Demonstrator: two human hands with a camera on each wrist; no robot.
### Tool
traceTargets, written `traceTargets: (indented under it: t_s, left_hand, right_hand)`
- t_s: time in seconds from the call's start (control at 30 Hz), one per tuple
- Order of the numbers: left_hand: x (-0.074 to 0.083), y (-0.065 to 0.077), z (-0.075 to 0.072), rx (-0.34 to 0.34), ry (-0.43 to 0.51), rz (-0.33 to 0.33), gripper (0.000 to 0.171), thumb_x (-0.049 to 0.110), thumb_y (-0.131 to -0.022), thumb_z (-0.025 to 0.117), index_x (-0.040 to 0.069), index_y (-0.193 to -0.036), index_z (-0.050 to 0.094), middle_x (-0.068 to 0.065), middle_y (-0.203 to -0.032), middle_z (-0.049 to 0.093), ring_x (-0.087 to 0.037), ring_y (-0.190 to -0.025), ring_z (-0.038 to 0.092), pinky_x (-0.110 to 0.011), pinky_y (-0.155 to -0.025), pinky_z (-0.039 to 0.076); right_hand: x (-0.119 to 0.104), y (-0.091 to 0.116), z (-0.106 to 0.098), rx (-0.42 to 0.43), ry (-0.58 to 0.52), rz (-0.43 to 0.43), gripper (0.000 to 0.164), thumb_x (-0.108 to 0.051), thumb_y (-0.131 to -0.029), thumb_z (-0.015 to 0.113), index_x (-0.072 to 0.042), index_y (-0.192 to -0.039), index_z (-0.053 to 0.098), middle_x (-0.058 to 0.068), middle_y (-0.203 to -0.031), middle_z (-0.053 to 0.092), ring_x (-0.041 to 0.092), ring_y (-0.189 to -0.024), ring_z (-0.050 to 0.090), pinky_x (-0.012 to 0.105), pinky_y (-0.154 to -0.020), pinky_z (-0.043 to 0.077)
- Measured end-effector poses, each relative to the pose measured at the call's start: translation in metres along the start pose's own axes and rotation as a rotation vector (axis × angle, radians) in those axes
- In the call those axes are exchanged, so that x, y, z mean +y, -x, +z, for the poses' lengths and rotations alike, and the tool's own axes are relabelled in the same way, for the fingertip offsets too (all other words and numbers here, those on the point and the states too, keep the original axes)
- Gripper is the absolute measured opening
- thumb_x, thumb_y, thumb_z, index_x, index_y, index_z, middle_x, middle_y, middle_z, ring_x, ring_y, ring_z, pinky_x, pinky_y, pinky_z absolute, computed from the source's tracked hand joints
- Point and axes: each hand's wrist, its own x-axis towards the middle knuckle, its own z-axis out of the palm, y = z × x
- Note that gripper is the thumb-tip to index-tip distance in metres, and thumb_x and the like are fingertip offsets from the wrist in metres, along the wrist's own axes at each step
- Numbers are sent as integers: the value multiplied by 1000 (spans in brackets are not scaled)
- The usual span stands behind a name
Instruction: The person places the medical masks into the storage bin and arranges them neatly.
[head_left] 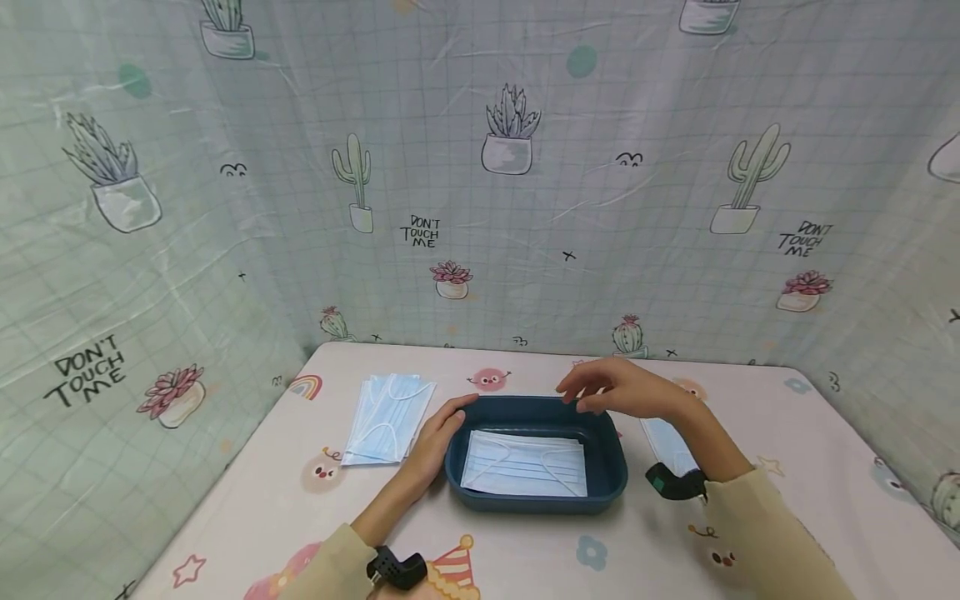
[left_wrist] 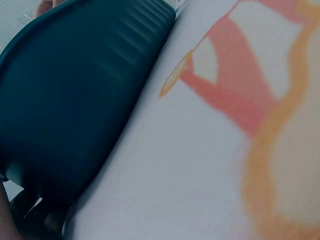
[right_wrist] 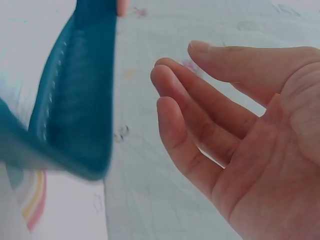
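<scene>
A dark blue plastic basket (head_left: pixel 536 503) stands on the table with light blue face masks (head_left: pixel 523 467) lying flat inside. My left hand (head_left: pixel 431 442) holds the basket by its left rim, fingers reaching the back left corner. In the left wrist view, the outer wall of the basket (left_wrist: pixel 65 95) fills the upper left. Over the back right rim hovers my right hand (head_left: pixel 626 388), its fingers loosely bent. The right wrist view shows this right hand (right_wrist: pixel 225 135) with nothing between thumb and fingers, apart from the basket (right_wrist: pixel 82 95).
Left of the basket lies a stack of face masks (head_left: pixel 390 419) with white ear loops. Another face mask (head_left: pixel 667 446) lies to the right, partly hidden under the right forearm. A printed curtain (head_left: pixel 465 192) surrounds the patterned table (head_left: pixel 525 554).
</scene>
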Motion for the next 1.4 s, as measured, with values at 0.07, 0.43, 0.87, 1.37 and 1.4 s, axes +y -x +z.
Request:
traceTargets:
  t_s: [0.07, 0.43, 0.87, 1.37, 1.4]
  left_hand:
    - [0, 0, -1, 2, 1, 1, 38, 29, -111, 41, 29, -146, 57, 3, -157, 51, -24, -155, 35, -57, -130, 19]
    - [0, 0, -1, 0, 1, 10, 39, 28, -111, 41, 27, -147, 57, 2, -157, 52, -24, -155, 35, -56, -130, 19]
    - [0, 1, -2, 7, -2, 7, 38, 28, -111, 42, 28, -146, 57, 2, -157, 52, -24, -155, 35, -56, -130, 19]
    - [-2, -1, 1, 12, -4, 5, 38, 28, -111, 42, 27, -145, 58, 2, -156, 54, -24, -154, 38, -55, -130, 21]
    - [-2, -1, 1, 13, -5, 5, 38, 29, -111, 42, 27, -145, 58, 2, -155, 54, -24, -154, 38, -55, -130, 21]
  right_hand:
    - [3, 10, -5, 27, 17, 13, 31, -14, -100, 67, -13, -130, 69, 22, -123, 71, 27, -105, 71, 30, -82, 61]
    - [26, 62, -25, 207, 27, 76, 36, -19, -99, 68, -9, -133, 64, 15, -122, 73, 16, -98, 70, 30, -75, 61]
    - [66, 85, -32, 291, -17, 203, 40, -14, -100, 61, -1, -138, 59, 28, -129, 66, 13, -95, 71, 31, -74, 61]
    - [95, 90, -33, 297, 7, 310, 44, -13, -100, 62, 6, -139, 56, 30, -127, 67, 26, -98, 71, 36, -76, 63]
    - [97, 92, -33, 301, 6, 313, 44, -13, -100, 62, 6, -139, 56, 29, -126, 67, 26, -99, 71, 36, -77, 64]
